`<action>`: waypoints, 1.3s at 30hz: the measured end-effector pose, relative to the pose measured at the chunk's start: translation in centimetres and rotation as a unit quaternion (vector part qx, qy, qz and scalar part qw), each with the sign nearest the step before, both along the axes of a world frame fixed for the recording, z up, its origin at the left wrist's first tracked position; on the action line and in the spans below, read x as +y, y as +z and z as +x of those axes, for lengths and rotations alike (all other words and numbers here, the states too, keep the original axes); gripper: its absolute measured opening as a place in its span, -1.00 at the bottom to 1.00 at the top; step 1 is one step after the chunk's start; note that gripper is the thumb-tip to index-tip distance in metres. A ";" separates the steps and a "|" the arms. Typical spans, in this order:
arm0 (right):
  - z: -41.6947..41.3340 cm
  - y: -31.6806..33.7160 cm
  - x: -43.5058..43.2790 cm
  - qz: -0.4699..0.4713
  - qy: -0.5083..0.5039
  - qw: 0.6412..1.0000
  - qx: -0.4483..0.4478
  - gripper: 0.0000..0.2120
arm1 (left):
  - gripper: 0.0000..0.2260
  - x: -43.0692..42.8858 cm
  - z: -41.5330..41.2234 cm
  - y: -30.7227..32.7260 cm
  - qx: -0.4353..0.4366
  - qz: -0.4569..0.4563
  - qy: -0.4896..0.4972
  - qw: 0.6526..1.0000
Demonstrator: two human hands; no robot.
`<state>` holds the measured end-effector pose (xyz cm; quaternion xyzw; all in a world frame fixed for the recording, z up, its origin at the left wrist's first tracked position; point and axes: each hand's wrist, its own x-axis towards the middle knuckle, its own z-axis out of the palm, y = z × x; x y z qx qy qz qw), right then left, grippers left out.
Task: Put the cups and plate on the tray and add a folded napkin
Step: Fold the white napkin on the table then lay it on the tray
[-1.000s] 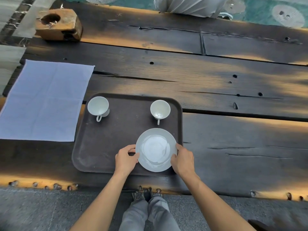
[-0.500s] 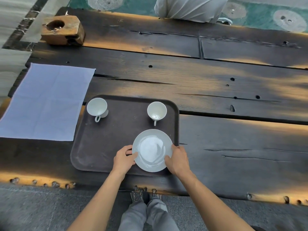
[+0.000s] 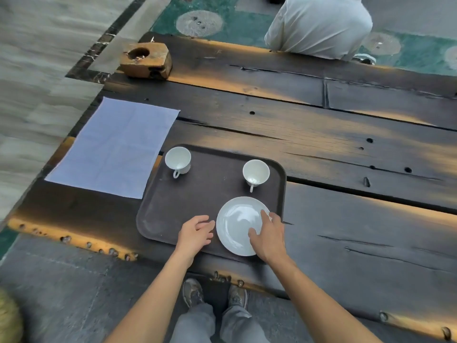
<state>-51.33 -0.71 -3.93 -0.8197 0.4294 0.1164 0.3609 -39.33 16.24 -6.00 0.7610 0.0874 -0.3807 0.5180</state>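
Dark brown, the tray (image 3: 188, 206) lies on the wooden surface (image 3: 346, 149), near its front edge. Both forearms reach forward from below, bare, and slightly bent toward each other. The left hand (image 3: 195, 235) rests over the tray just beside the white plate (image 3: 237, 226), its fingers loosely spread and half curled; it holds nothing, and a small gap shows between the fingertips and the plate's rim. The right hand (image 3: 268, 233) lies on the right part of the plate, open, with the thumb and fingers touching the plate's top, not gripping it. The plate sits flat in the tray's near right corner. Two white cups stand upright at the tray's far side: the left cup (image 3: 178, 160) and the right cup (image 3: 256, 173). The napkin (image 3: 116, 144) is unfolded on the surface, left of the tray and touching its far left corner.
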 end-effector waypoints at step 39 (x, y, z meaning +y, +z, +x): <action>31.5 5.9 22.1 0.007 0.036 0.990 -0.140 -0.59 | -0.86 32.7 31.3 6.7 -0.130 0.010 0.028 0.991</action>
